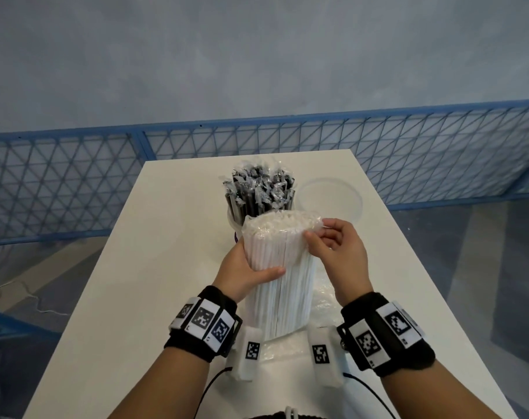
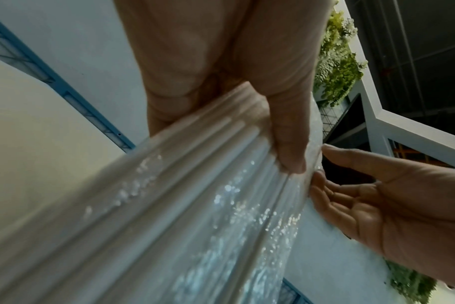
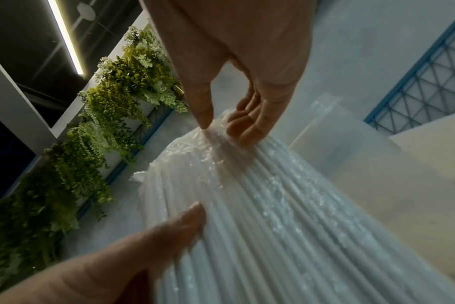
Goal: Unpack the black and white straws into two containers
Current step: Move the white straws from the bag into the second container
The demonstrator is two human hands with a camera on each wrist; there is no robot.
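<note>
The black half is looking done: the bunch of individually wrapped black plastic straws (image 1: 258, 189) is standing upright in a white round tub (image 1: 233, 222) at the far middle of the white rectangular counter (image 1: 172, 237); the white half is in hand now; the thick upright bundle of white plastic straws (image 1: 279, 267) is sitting near the middle of the counter, just in front of the black bunch, and its base is hidden behind the wrist bands, so whether it is resting on the counter I cannot tell; the left hand (image 1: 245, 272) is gripping the bundle's left side, thumb curled across the front; the right hand (image 1: 337, 247) is pinching the clear crinkly plastic film (image 3: 208, 131) at the bundle's top right edge, thumb against fingertips; some loose clear film (image 1: 323, 297) is lying on the counter behind the right wrist; a second translucent white round container (image 1: 329, 201) is standing to the right of the black straws with no straws showing in it, likely the white bundle's target; judged step: peeling the remaining film off the white bundle; next move is calling for a firm left-hand squeeze so the straws are not fanning out, a pull of the film clear of the tips, then a lift over into the translucent container.
</note>
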